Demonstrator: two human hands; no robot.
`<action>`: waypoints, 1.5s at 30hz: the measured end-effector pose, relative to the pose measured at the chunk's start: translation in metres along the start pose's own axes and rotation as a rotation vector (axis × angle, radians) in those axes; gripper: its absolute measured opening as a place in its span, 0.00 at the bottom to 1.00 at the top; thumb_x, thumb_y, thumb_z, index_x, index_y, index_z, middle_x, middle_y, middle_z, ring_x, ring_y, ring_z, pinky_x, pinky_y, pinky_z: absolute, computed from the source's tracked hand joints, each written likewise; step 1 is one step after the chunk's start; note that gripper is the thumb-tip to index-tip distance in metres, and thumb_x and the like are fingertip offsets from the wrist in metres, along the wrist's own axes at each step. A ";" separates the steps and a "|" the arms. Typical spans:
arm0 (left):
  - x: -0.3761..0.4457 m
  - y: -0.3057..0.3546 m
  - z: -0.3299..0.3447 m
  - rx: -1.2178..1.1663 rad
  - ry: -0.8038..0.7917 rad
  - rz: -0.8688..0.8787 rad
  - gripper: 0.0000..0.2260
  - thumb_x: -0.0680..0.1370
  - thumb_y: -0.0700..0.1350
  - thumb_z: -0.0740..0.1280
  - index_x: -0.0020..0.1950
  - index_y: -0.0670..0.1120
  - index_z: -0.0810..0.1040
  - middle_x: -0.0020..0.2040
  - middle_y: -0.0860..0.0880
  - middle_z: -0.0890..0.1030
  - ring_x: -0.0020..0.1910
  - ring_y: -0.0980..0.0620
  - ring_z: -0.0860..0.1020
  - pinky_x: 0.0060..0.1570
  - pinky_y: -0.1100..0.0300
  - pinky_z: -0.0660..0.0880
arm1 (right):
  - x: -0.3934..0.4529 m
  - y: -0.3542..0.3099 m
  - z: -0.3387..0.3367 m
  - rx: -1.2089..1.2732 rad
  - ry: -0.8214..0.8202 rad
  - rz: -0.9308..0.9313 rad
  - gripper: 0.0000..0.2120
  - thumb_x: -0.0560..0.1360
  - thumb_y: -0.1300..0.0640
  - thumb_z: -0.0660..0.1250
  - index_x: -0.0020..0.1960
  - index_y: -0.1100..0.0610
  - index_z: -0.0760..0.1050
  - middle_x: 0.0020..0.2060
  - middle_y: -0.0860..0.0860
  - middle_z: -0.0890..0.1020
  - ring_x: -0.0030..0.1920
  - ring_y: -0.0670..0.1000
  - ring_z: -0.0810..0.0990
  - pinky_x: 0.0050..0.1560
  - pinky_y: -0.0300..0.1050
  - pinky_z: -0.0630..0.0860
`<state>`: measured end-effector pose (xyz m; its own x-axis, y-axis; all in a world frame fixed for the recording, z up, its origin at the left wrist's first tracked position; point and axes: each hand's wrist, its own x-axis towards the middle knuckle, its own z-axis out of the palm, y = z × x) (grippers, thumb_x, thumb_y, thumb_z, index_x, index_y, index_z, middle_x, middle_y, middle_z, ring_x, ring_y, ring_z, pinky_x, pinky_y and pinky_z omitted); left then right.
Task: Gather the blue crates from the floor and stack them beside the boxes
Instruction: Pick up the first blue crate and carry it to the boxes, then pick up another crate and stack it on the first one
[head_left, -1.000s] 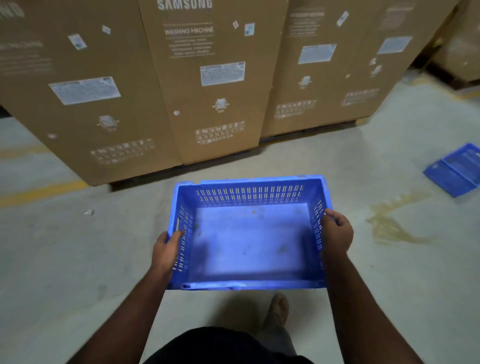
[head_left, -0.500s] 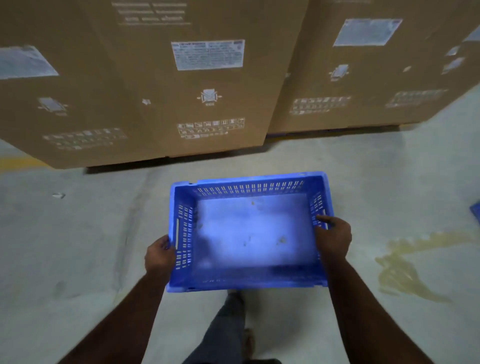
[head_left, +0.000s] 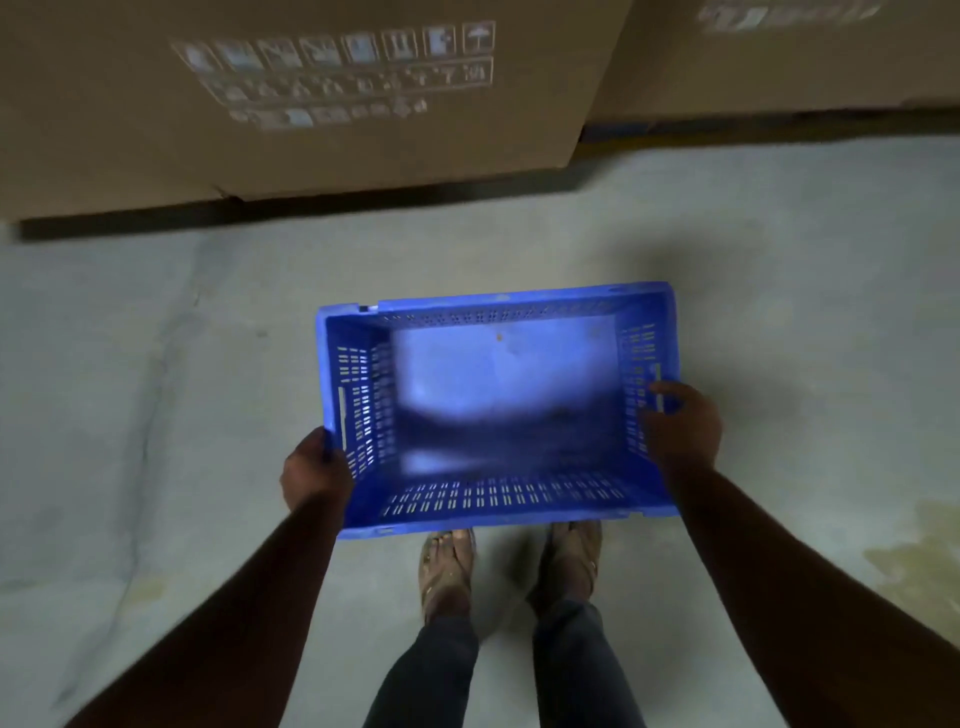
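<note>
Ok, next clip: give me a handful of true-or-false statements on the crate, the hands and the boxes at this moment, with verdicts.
1. Both hands hold the blue crate. True: the left hand grips its left wall, the right hand its right wall.
2. The crate is full of goods. False: only a small speck shows on its floor.
3. The crate sits on top of another crate. False: no second crate is in view.
4. Cardboard boxes stand ahead of the crate, across a strip of bare concrete floor. True.
5. The crate is upside down. False: its open top faces the camera.
</note>
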<state>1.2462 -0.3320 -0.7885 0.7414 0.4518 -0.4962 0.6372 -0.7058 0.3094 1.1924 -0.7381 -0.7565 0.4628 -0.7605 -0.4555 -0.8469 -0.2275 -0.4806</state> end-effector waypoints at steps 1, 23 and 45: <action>0.011 0.000 0.017 0.012 0.008 -0.008 0.02 0.72 0.40 0.62 0.39 0.44 0.72 0.37 0.43 0.80 0.39 0.36 0.79 0.39 0.49 0.76 | 0.018 0.006 0.015 0.016 0.003 0.034 0.15 0.70 0.64 0.71 0.56 0.54 0.84 0.51 0.58 0.86 0.52 0.61 0.84 0.56 0.50 0.77; 0.038 0.010 0.100 -0.183 0.238 -0.077 0.15 0.75 0.40 0.66 0.60 0.46 0.82 0.57 0.45 0.85 0.53 0.45 0.83 0.56 0.56 0.76 | 0.070 0.060 0.105 -0.120 0.163 -0.435 0.14 0.64 0.64 0.69 0.50 0.59 0.80 0.54 0.58 0.82 0.56 0.63 0.79 0.60 0.50 0.67; -0.359 0.047 -0.366 -0.759 -0.310 0.628 0.11 0.81 0.33 0.64 0.51 0.45 0.83 0.45 0.47 0.86 0.45 0.51 0.84 0.52 0.58 0.80 | -0.421 -0.155 -0.295 0.219 -0.339 -0.891 0.06 0.78 0.55 0.69 0.55 0.48 0.80 0.54 0.41 0.82 0.50 0.46 0.83 0.49 0.41 0.80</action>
<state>1.0875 -0.3277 -0.2992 0.9681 -0.1157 -0.2224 0.1987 -0.1867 0.9621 1.0510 -0.5619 -0.2692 0.9893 -0.1423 -0.0330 -0.0994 -0.4903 -0.8659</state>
